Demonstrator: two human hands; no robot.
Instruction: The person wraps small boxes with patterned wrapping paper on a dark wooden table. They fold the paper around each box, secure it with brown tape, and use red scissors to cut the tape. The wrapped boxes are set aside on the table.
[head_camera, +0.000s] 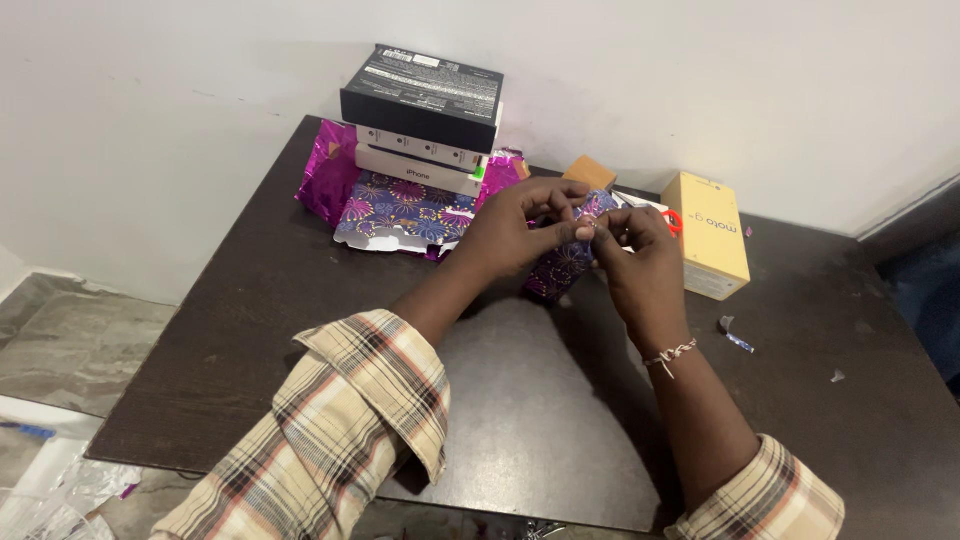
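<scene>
Both hands meet over the dark table (520, 420), above its middle: the left hand (515, 232) and right hand (635, 250) pinch a small box wrapped in purple patterned foil (562, 265), fingertips pressed together, possibly on tape. A yellow carton (708, 235) lies just beside.

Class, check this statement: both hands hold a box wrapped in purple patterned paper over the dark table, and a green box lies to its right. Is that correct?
Not quite. In the head view, the left hand and right hand do hold the purple wrapped box over the dark table, but the box to its right is yellow, not green.
</scene>
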